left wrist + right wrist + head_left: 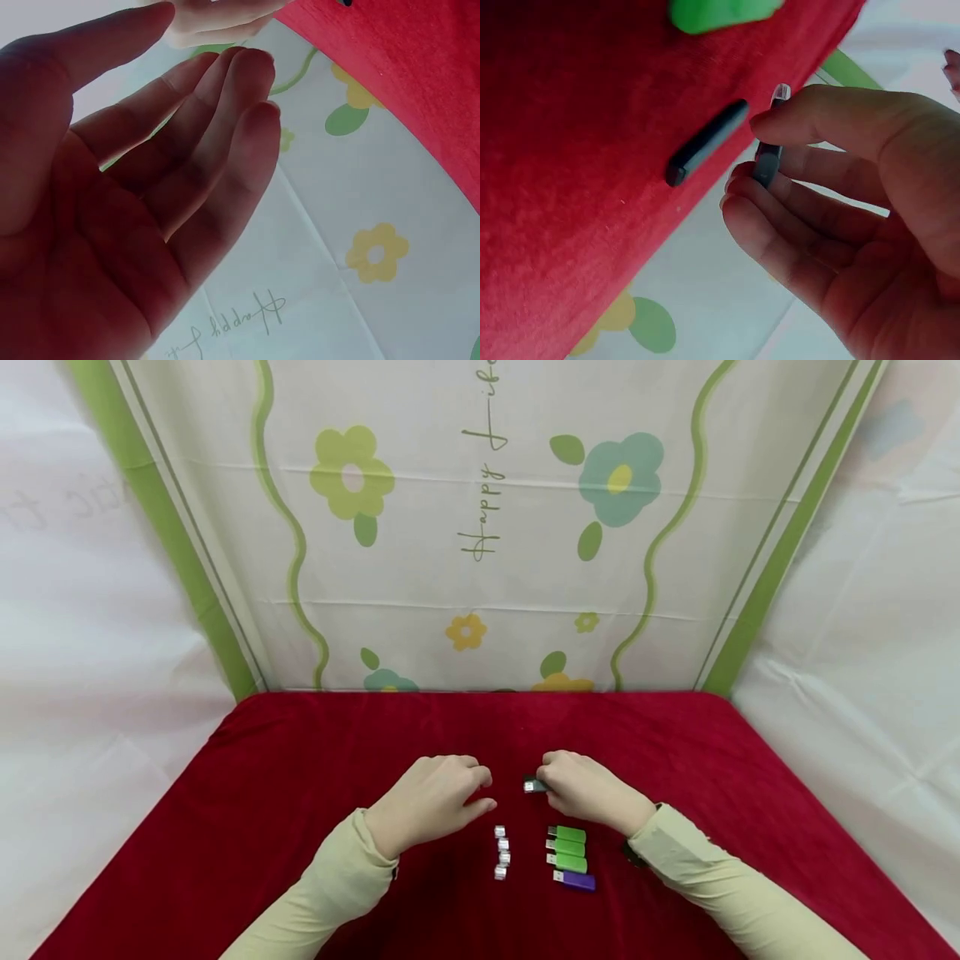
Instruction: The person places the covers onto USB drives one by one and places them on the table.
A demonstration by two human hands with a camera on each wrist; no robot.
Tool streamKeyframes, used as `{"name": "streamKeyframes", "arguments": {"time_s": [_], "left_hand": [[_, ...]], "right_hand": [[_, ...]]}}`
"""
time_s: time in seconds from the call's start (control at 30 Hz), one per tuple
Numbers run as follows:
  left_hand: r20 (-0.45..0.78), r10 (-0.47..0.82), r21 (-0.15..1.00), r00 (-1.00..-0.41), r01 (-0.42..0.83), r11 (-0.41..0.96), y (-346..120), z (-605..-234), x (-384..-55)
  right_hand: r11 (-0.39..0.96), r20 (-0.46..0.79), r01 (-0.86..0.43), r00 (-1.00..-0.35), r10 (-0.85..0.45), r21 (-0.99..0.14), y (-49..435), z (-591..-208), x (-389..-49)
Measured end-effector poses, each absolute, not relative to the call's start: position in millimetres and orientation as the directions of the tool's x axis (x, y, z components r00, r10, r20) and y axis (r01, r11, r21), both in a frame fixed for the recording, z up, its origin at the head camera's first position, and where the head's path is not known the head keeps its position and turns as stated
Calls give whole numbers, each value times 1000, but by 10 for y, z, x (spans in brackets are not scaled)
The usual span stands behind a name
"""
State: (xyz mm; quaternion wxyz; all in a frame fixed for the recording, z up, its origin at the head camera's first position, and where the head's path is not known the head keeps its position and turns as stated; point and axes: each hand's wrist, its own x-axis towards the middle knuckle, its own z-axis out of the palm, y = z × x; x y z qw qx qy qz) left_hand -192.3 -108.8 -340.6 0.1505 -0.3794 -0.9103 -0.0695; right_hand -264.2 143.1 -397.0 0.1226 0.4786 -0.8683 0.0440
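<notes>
My right hand [596, 789] pinches a dark USB stick [766, 163] between thumb and fingertips, its silvery, glassy end sticking out past the thumb. Close to these fingers in the right wrist view, a slim dark stick [706, 142] lies on the red cloth. My left hand [433, 795] hovers over the cloth with relaxed, slightly bent fingers and nothing in them; its bare palm faces the left wrist camera. Below the hands lie three green USB sticks [572, 848] and a purple one [580, 882], stacked in a column. Several small silvery pieces [503, 845] line up left of them.
Red velvety cloth [390, 727] covers the table. A white curtain [420, 560] with flowers and lettering hangs behind its far edge, and plain white fabric [862, 693] encloses the sides.
</notes>
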Motion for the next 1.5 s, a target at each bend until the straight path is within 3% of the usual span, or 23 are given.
{"name": "streamKeyframes", "arguments": {"time_s": [0.3,0.47,0.93,1.5], "left_hand": [[358,649,-2,-672,694,720,-1090,-3399,-1901],[358,641,-3,-679,686,728,-1084,-3391,-1889],[312,647,9,-696,683,730,-1059,-3391,-1853],[222,662,47,-716,686,726,-1035,-3404,-1844]], "right_hand": [[550,243,-804,-500,-831,227,1352,-4047,-2621],[561,241,-790,-511,-825,248,1349,-4060,-2612],[623,342,-771,-554,-759,134,1490,-3690,-2368],[539,110,-842,-534,-838,18,1589,-3572,-2197]]}}
